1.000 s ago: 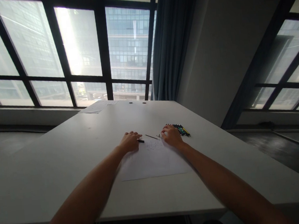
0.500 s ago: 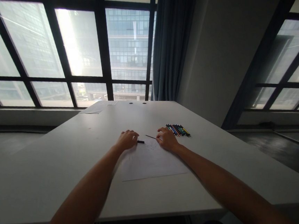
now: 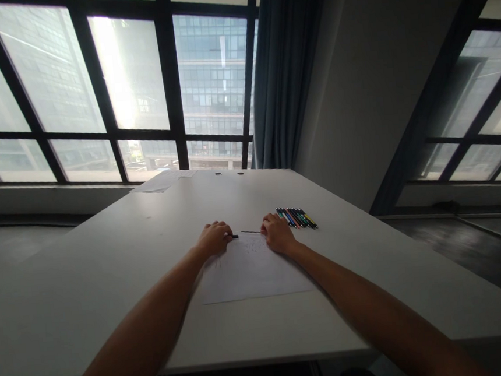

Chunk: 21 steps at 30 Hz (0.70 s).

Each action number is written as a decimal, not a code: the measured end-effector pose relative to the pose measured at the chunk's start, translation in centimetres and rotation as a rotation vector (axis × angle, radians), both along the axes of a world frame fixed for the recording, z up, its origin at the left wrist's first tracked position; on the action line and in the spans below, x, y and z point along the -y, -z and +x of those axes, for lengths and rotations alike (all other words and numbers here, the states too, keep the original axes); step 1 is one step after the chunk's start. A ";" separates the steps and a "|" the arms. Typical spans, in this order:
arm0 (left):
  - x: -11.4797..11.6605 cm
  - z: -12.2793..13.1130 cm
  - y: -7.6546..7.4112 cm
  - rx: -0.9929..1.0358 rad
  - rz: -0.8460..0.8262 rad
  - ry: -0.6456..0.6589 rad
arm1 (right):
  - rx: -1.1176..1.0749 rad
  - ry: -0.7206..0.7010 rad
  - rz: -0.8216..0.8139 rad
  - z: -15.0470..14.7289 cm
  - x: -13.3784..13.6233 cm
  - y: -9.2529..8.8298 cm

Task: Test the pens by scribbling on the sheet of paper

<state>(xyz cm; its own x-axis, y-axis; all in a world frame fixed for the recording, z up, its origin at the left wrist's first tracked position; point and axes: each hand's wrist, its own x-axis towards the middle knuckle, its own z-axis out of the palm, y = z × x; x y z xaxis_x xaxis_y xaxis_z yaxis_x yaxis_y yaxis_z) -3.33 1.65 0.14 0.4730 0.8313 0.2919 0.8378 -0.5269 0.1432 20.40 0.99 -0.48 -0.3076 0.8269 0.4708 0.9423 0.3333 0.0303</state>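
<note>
A white sheet of paper (image 3: 258, 278) with small faint marks lies between my forearms. At its upper left, the fingers of my left hand (image 3: 214, 238) close on a short black cylinder (image 3: 235, 236), perhaps a pen cap. My right hand (image 3: 277, 232) rests at the upper right of the sheet, fingers curled around one end of a thin dark stick (image 3: 251, 232). The stick points left toward the black piece, with a small gap between them. Whether the stick is a pen or a refill is too small to tell.
A row of coloured pens (image 3: 297, 218) lies just beyond my right hand on the white table (image 3: 110, 294). More papers (image 3: 160, 182) lie at the far left end, near two dark round spots (image 3: 240, 173). Windows and a blue curtain (image 3: 279, 86) stand behind.
My left fingers have closed farther over the black piece, so less of it shows. The thin stick in my right hand has turned from slanted to nearly level.
</note>
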 end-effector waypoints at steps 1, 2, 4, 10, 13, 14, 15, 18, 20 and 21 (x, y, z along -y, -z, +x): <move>0.0 0.0 0.0 0.003 0.016 -0.020 | 0.002 0.002 0.026 0.0 0.1 -0.2; 0.0 -0.1 0.0 0.008 0.033 -0.045 | 0.000 0.002 0.049 0.0 0.3 -0.5; 0.0 -0.1 -0.1 0.020 0.062 -0.099 | -0.006 -0.007 0.081 0.1 0.6 -1.0; 0.2 0.3 -0.4 0.073 0.101 -0.171 | -0.004 -0.031 0.088 0.2 1.1 -1.5; 0.4 0.5 -0.5 0.093 0.104 -0.164 | -0.005 -0.039 0.092 0.1 1.0 -1.4; 0.4 0.5 -0.6 0.096 0.103 -0.158 | -0.005 -0.043 0.092 0.1 1.0 -1.4; 0.4 0.6 -0.6 0.098 0.101 -0.153 | -0.003 -0.045 0.090 0.1 0.9 -1.4; 0.4 0.6 -0.5 0.097 0.101 -0.145 | -0.001 -0.042 0.084 0.2 0.9 -1.5; 0.4 0.7 -0.4 0.097 0.104 -0.150 | -0.008 -0.035 0.085 0.4 0.9 -1.5; 0.4 0.7 -0.4 0.098 0.104 -0.153 | -0.010 -0.033 0.084 0.4 0.8 -1.5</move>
